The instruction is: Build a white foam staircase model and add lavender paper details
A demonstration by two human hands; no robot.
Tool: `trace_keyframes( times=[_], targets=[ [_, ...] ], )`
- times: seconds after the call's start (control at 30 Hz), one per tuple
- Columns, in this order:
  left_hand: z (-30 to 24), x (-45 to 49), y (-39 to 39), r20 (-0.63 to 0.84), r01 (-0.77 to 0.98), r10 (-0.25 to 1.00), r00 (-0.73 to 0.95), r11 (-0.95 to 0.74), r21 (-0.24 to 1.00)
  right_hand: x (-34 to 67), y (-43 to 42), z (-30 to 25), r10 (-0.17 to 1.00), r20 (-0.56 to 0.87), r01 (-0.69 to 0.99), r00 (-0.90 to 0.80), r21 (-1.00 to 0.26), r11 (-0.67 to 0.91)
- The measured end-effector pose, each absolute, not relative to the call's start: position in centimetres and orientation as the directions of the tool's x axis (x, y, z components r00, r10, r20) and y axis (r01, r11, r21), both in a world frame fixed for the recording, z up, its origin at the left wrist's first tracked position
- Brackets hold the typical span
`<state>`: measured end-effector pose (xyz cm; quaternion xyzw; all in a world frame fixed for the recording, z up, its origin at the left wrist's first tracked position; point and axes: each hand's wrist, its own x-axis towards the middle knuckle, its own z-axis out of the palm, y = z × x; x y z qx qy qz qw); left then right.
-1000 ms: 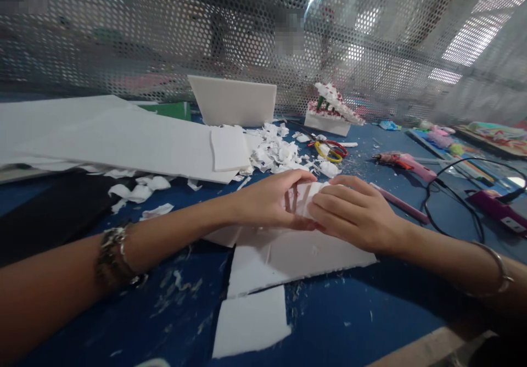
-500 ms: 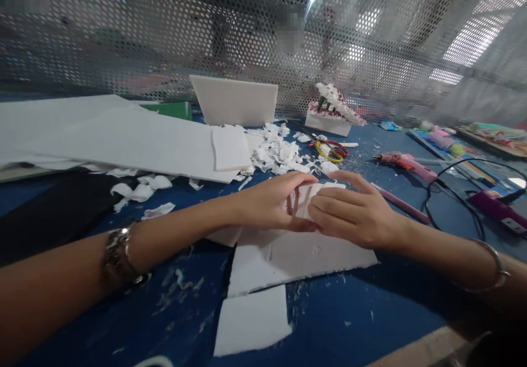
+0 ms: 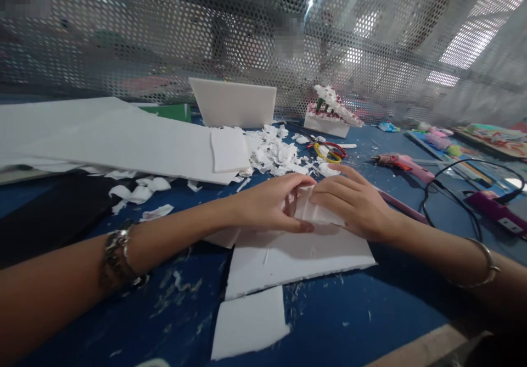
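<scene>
In the middle of the head view, a small white foam-like piece [image 3: 308, 209] with raised ridges is mostly covered by my fingers. My left hand [image 3: 276, 203] curls around its left end, thumb below and fingers above. Over its top and right side lies my right hand [image 3: 359, 205], fingers bent onto it and the index finger lifted. A flat white foam board [image 3: 298, 257] lies directly under both hands. Nearer to me is a smaller foam offcut [image 3: 250, 324].
Large foam sheets [image 3: 123, 142] spread on the left, beside a heap of white scraps [image 3: 274, 150]. Scissors [image 3: 329, 151] with red and yellow handles lie behind my hands. To the right are a pink glue gun [image 3: 405, 165] and a purple power strip [image 3: 496, 212]. A perforated metal screen [image 3: 164, 43] stands behind.
My right hand has turned, its fingers now flatter over the white piece. The piece is tilted differently, showing more ridged white and less of its reddish marking. My left hand keeps its place.
</scene>
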<state>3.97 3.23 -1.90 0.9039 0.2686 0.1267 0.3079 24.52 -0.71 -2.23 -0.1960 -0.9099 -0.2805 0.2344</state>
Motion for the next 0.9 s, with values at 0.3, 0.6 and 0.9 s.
trace_keyframes(
  times=[0.3, 0.6, 0.9],
  targets=[
    [-1.80, 4.06, 3.15, 0.040, 0.411, 0.567, 0.823, -0.642, 0.647, 24.29, -0.25, -2.29, 0.177, 0.552, 0.466, -0.815, 0.443, 0.766],
    [-2.01, 4.03, 3.26, 0.060, 0.400, 0.577, 0.815, -0.634, 0.661, 24.15, 0.08, -2.58, 0.176, 0.549, 0.476, -0.817, 0.469, 0.744],
    [-2.30, 4.07, 3.40, 0.079, 0.397, 0.585, 0.807, -0.638, 0.660, 24.23, 0.04, -2.38, 0.203, 0.523, 0.457, -0.828, 0.418, 0.785]
  ],
)
